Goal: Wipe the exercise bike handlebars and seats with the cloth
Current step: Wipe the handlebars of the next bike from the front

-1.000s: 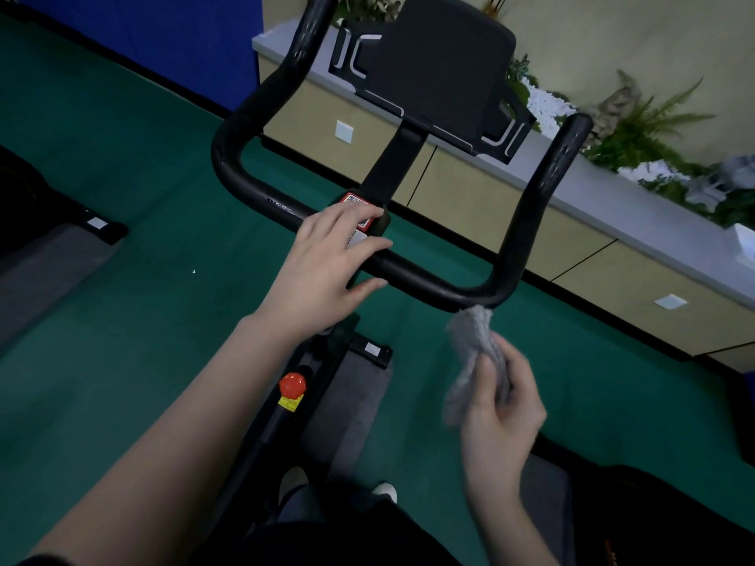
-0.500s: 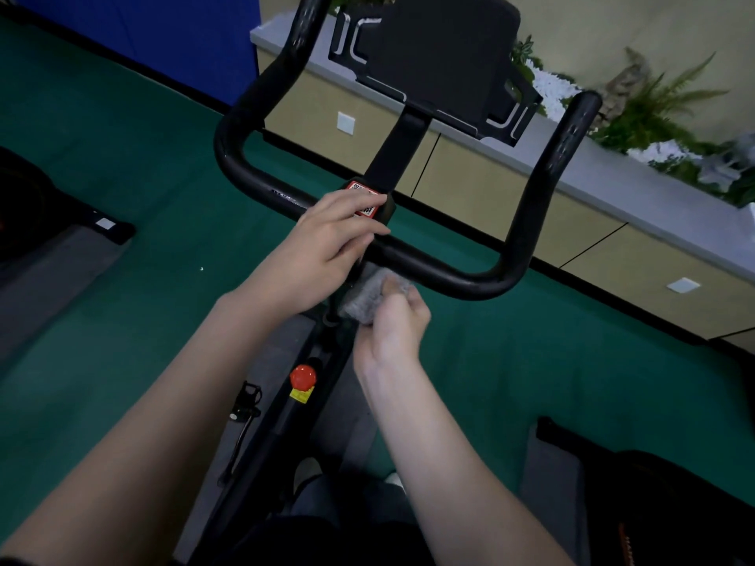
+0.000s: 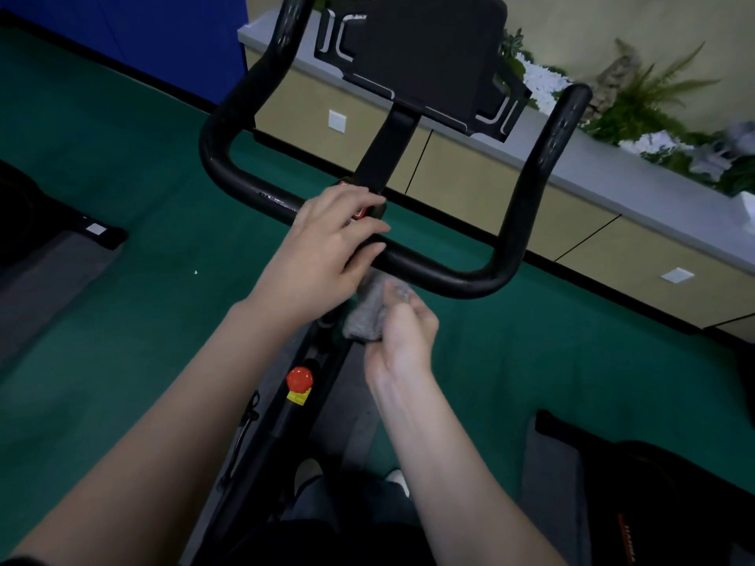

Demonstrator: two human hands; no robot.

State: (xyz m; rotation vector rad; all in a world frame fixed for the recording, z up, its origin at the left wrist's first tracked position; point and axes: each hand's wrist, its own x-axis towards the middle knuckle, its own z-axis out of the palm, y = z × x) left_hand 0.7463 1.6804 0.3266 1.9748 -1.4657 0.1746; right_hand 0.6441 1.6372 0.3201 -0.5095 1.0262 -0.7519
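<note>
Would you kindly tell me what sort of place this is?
Probably a gym or fitness room: an exercise bike's black handlebars fill the view, green flooring covers the room, and what looks like another machine's base sits at left.

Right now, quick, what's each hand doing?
Left hand: open, fingers resting on the handlebar.
Right hand: closed around the grey cloth.

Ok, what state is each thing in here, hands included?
Left hand, resting on the handlebar middle, fingers nearly straight.
Right hand, gripping the cloth.
Cloth, bunched, at the handlebar's near edge.
Red knob, untouched.
Console, dark.
</note>
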